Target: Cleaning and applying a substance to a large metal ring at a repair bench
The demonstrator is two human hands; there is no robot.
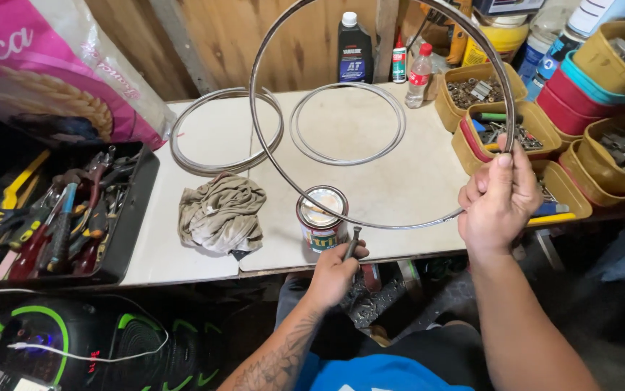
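Chrome is catching the light along the large metal hoop (283, 170) you are holding up over the table (406, 181) — your right hand (499, 199) is gripping its rim at the lower right, fingers wrapped round the thin band, thumb pointing up. Your left hand (335, 274) is sitting at the near edge of the table, clenched around a small dark tool (352, 242) whose tip is pointing up toward the hoop's lowest part. Just beside that tool an open tin (322, 217) is standing on the table, inside the hoop's outline as you see it. A crumpled grey rag (222, 211) is lying to the left of the tin. Farther back, two more metal rings (227, 130) are lying flat — one left, one centre. Yellow bins of hardware (569, 195) are crowding the right side, and a black tray of hand tools (135, 217) is sitting at the left.
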